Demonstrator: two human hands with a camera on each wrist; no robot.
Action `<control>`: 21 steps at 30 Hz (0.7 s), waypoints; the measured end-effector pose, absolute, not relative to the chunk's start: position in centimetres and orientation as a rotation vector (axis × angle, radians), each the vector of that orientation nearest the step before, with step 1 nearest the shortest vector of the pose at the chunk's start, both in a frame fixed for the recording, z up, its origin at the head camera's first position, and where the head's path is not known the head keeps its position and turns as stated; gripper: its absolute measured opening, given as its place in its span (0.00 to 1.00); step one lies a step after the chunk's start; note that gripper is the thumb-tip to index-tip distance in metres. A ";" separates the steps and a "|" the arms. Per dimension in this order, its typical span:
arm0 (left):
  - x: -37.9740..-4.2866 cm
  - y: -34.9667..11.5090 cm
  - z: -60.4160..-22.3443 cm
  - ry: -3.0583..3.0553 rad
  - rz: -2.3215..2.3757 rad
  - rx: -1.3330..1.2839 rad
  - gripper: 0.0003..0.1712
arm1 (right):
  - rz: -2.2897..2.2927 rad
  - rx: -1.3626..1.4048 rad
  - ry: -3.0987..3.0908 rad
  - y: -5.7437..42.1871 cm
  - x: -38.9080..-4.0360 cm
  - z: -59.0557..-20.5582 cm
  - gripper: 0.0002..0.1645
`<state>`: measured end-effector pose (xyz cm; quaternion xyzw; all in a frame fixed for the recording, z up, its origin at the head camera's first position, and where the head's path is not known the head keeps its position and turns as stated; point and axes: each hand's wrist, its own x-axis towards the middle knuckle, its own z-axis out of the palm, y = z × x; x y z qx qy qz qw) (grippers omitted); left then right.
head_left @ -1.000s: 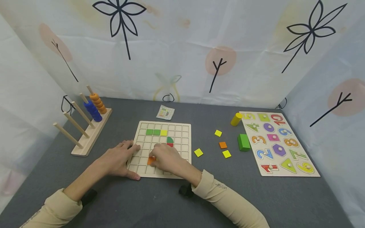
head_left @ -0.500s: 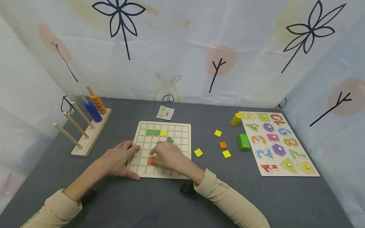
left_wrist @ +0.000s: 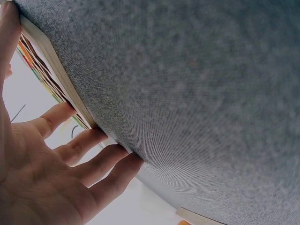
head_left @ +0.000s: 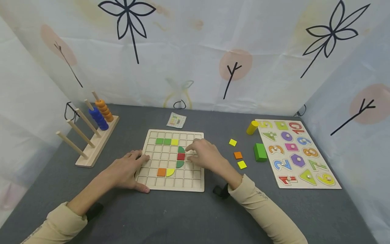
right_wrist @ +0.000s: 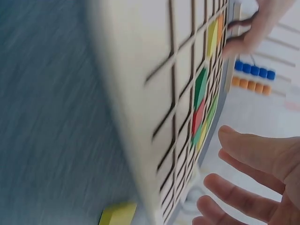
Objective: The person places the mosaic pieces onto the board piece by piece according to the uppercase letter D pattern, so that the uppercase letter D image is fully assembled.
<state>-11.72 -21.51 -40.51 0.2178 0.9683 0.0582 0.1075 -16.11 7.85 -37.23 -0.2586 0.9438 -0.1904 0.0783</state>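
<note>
The left hand [head_left: 128, 171] rests along the left side of a square wooden grid board [head_left: 190, 184], fingers spread against the edge and thumb at the near left corner. Over the board's right part hovers the right hand [head_left: 207, 156], its fingers apart and holding nothing in the right wrist view. Just left of those fingertips lie a green rounded tile [head_left: 181, 149], a red square tile [head_left: 181, 156] and another green rounded tile [head_left: 180, 164]. Nearer are a yellow rounded tile [head_left: 170, 172] and an orange square tile [head_left: 161, 172]. Green tiles [head_left: 163, 141] and a yellow tile [head_left: 174, 142] form the far row.
A small pattern card [head_left: 176, 120] lies behind the board. At left stands a peg stacker [head_left: 100, 139] with blue and orange beads. To the right are loose tiles [head_left: 238, 155], a green block [head_left: 260, 152], a yellow cylinder [head_left: 252, 127] and a number puzzle [head_left: 298, 154].
The right hand has lifted off the orange and yellow tiles and moved right, uncovering the red, green and yellow tiles and covering a loose yellow tile. The left hand stays put.
</note>
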 end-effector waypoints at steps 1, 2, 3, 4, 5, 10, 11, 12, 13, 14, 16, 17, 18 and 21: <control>-11.7 -21.5 -40.5 2.849 0.173 0.642 0.67 | -0.558 -0.750 2.838 8.3 -16.2 -37.1 0.16; -11.7 -21.6 -40.5 2.849 0.175 0.644 0.67 | -0.549 -0.732 2.846 8.8 -16.3 -37.0 0.17; -11.7 -21.6 -40.5 2.849 0.174 0.643 0.67 | -0.539 -0.719 2.853 9.3 -16.4 -36.9 0.17; -11.7 -21.6 -40.5 2.849 0.176 0.644 0.67 | -0.529 -0.711 2.863 9.8 -16.5 -36.8 0.17; -11.7 -21.6 -40.5 2.850 0.175 0.646 0.67 | -0.520 -0.710 2.871 10.3 -16.5 -36.7 0.17; -11.7 -21.6 -40.5 2.851 0.176 0.653 0.67 | -0.486 -0.728 2.894 12.8 -16.6 -36.5 0.18; -11.7 -21.7 -40.5 2.851 0.175 0.653 0.68 | -0.481 -0.725 2.897 13.2 -16.6 -36.5 0.18; -11.7 -21.6 -40.5 2.851 0.176 0.654 0.68 | -0.475 -0.716 2.898 13.7 -16.6 -36.6 0.19; -11.7 -21.6 -40.5 2.851 0.178 0.654 0.68 | -0.460 -0.709 2.902 14.1 -16.7 -36.7 0.19; -11.7 -21.6 -40.5 2.851 0.179 0.654 0.67 | -0.444 -0.695 2.906 14.5 -16.7 -36.8 0.19; -11.7 -21.6 -40.5 2.852 0.180 0.655 0.67 | -0.417 -0.665 2.912 15.4 -16.8 -37.0 0.20; -11.7 -21.6 -40.4 2.853 0.179 0.654 0.67 | -0.410 -0.646 2.912 15.7 -16.8 -37.1 0.20; -11.7 -21.6 -40.4 2.854 0.178 0.654 0.67 | -0.396 -0.636 2.913 16.2 -16.8 -37.2 0.20; -11.7 -21.6 -40.4 2.857 0.176 0.659 0.67 | -0.366 -0.606 2.916 17.4 -16.9 -37.5 0.21</control>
